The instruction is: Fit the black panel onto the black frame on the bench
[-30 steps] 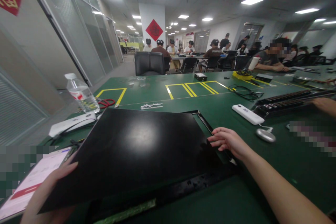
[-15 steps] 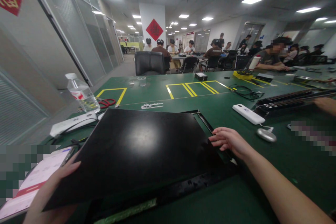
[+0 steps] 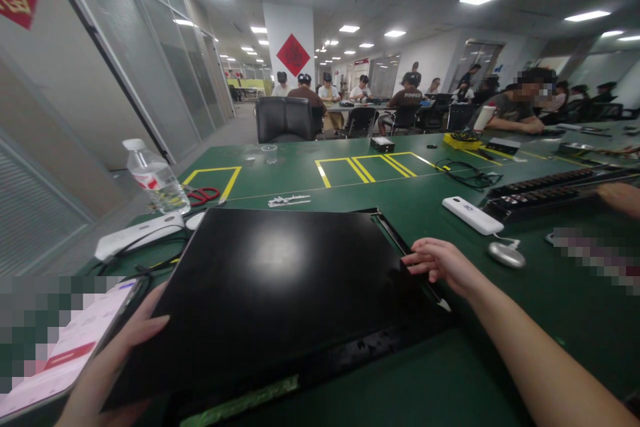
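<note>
A black flat display panel point(image 3: 260, 280) with a glossy light reflection lies tilted over a black frame point(image 3: 385, 341) on the green table. My left hand point(image 3: 131, 340) grips the panel's near left edge, thumb on top and the other fingers underneath, partly hidden. At the right edge is my right hand point(image 3: 443, 263), its fingers stretched out and slightly bent, the fingertips at the rim of panel and frame; whether they touch it I cannot tell. Below the panel's near edge a green strip point(image 3: 250, 401) like a circuit board shows.
Left of the panel are a water bottle point(image 3: 155, 180), red-handled scissors point(image 3: 203, 196), a white device point(image 3: 137, 237) and a tablet point(image 3: 75, 353). To the right lie a white power bank point(image 3: 471, 215) and a silver mouse-shaped object point(image 3: 507, 255). A co-worker's hand point(image 3: 620, 199) reaches in at far right.
The panel and my left hand have shifted slightly right, and the panel lies closer over the frame's right side. My right hand has barely moved.
</note>
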Demonstrator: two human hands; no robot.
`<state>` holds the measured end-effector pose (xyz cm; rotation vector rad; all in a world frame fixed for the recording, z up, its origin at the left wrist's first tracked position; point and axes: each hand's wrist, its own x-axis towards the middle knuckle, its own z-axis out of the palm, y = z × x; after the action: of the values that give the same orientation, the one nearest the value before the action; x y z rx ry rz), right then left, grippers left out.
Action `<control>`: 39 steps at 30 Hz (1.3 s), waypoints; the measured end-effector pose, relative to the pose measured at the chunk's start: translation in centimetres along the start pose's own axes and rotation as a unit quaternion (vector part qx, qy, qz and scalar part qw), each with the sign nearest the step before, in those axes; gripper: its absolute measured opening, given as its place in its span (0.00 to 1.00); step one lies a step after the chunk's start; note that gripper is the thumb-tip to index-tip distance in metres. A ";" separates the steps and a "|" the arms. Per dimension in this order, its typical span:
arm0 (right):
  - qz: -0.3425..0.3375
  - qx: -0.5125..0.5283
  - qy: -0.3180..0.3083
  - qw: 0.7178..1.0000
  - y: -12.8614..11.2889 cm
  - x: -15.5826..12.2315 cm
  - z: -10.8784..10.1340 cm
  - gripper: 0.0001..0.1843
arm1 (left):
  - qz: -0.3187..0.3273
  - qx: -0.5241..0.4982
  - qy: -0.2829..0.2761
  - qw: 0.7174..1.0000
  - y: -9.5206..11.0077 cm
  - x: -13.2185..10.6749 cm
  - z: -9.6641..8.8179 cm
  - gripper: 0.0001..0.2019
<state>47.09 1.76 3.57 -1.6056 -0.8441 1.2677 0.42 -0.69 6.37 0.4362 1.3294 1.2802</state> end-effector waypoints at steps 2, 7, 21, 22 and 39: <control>0.001 -0.001 0.004 1.000 -0.1 0.0 0.0 0.06 | 0.020 0.039 -0.022 0.999 -0.1 0.3 -0.3 0.46; -0.003 -0.001 0.018 1.000 -0.2 -0.1 0.0 0.06 | 0.029 0.053 -0.024 0.998 -0.5 0.7 -0.7 0.44; -0.010 -0.050 0.040 0.998 -0.2 0.2 -0.3 0.06 | -0.001 0.030 -0.040 0.999 -1.3 0.2 0.2 0.43; -0.010 -0.053 0.038 0.998 -0.2 0.2 -0.3 0.06 | -0.006 0.026 -0.033 0.999 -1.3 0.1 0.3 0.43; -0.011 -0.078 0.035 0.996 -0.7 -0.4 -0.6 0.06 | -0.034 -0.009 0.018 0.999 -0.7 -2.3 3.4 0.51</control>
<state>47.60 1.52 4.46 -1.7493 -0.9339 1.1453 4.26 -1.51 7.85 0.3531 1.3509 1.2471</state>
